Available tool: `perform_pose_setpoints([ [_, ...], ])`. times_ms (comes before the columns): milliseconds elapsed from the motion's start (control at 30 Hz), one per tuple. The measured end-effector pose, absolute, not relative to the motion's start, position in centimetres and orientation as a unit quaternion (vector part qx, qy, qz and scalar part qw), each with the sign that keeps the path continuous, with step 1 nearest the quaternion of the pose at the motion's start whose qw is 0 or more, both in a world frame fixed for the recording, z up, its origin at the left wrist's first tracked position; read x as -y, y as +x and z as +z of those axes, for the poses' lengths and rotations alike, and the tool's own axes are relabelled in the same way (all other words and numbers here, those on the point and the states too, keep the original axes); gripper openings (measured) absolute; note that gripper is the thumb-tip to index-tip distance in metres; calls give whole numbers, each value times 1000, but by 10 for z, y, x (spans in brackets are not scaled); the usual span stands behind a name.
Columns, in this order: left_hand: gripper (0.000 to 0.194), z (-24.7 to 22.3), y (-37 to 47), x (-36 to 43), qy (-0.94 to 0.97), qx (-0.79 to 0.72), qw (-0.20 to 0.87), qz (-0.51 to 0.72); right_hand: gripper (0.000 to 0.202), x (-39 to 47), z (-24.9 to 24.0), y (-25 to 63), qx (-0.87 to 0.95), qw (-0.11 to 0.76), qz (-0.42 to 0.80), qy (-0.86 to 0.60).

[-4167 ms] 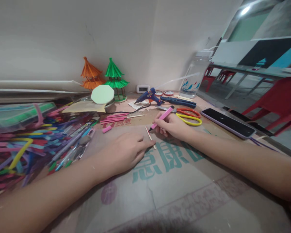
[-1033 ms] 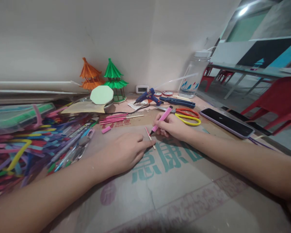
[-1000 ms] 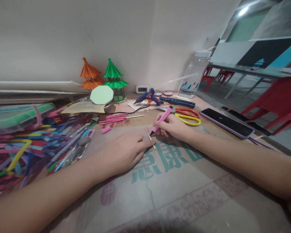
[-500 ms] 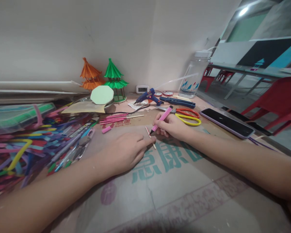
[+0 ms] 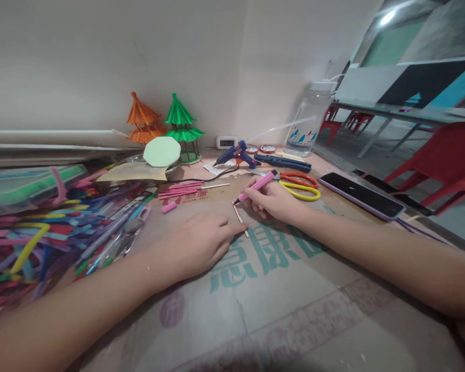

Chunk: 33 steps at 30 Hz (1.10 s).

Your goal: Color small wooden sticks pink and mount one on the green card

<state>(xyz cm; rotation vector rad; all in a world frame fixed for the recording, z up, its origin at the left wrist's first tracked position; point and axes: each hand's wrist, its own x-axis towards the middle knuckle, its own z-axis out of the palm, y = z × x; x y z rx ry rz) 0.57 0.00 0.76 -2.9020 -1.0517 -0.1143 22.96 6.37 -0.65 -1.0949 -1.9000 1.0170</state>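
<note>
In the head view, the thin wooden stick (image 5: 238, 216) lies slantwise on the printed table cover (image 5: 201, 325), between the two hands, the tip of the pink marker (image 5: 258, 187) at its far end, apparently touching. The step looks like colouring the stick; to do it well, I would draw light, even strokes along the length, hold the near end firmly so that it cannot roll, and turn it to reach the bare sides. The finger should stay clear of wet ink. The left hand (image 5: 205, 232) grasps nothing: its index finger presses the stick near the close end, the other fingers loosely curled. The right hand (image 5: 275, 199) is closed around the marker in a writing grip. Beyond the left hand lie the marker cap (image 5: 169, 207) and several pink sticks (image 5: 182, 189).
</note>
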Motion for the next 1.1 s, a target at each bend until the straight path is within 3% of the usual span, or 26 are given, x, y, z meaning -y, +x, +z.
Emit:
perform_pose_setpoints([
  [1100, 39, 7, 6, -2, -941, 334, 30, -39, 17, -62, -4, 228, 717, 352, 413, -437],
])
